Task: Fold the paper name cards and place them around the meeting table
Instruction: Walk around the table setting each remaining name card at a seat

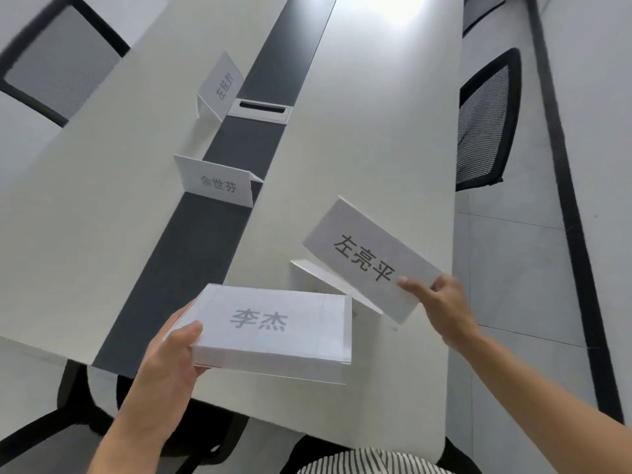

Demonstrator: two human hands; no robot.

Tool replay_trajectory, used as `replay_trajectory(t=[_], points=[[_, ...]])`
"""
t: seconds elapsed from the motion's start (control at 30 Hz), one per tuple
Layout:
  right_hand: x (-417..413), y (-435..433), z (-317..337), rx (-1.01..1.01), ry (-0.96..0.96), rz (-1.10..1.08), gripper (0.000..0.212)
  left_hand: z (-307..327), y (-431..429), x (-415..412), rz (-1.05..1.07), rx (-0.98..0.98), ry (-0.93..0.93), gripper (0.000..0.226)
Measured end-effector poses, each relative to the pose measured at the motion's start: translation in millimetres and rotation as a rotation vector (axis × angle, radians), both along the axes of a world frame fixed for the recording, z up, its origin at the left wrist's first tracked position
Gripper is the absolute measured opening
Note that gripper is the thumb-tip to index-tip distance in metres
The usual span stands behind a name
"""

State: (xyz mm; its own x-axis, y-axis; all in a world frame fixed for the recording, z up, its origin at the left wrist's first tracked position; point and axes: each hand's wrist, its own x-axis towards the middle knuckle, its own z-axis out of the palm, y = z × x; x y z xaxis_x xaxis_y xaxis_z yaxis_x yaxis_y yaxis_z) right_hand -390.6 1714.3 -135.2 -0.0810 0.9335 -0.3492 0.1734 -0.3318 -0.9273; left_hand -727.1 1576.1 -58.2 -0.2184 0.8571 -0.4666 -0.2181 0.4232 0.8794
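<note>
My left hand [167, 357] grips the left end of a stack of folded white name cards [273, 326], held above the near end of the meeting table [376, 148]. My right hand [441, 302] pinches the lower right corner of one folded name card [362, 258], tilted in the air over the table's right half with its flaps hanging open below. Two folded name cards stand on the table: one [219, 184] near the dark centre strip, another [220, 85] farther back on the left half.
A dark strip [191, 241] runs down the table's middle, with a cable box [261, 109] set in it. Black mesh chairs stand at the right [485, 121], the far left [58, 59] and under the near end [78, 429]. Grey floor lies right of the table.
</note>
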Motion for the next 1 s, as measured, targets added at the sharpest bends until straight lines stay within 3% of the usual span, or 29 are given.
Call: replay_trajectory(t=[0.17, 0.47, 0.8, 1.0], points=[[43, -13, 39, 0.000, 0.153, -0.185, 0.023, 11, 31, 38, -0.083, 0.077, -0.016, 0.062], [182, -72, 58, -0.019, 0.198, -0.418, 0.036, 16, 73, 159, -0.225, 0.078, -0.047, 0.074], [372, -112, 59, -0.066, 0.152, -0.516, 0.035, -3, 84, 362, -0.233, 0.032, -0.126, 0.056], [436, -83, 63, -0.059, 0.159, -0.527, 0.031, 4, 106, 417, -0.205, 0.001, -0.136, 0.058]])
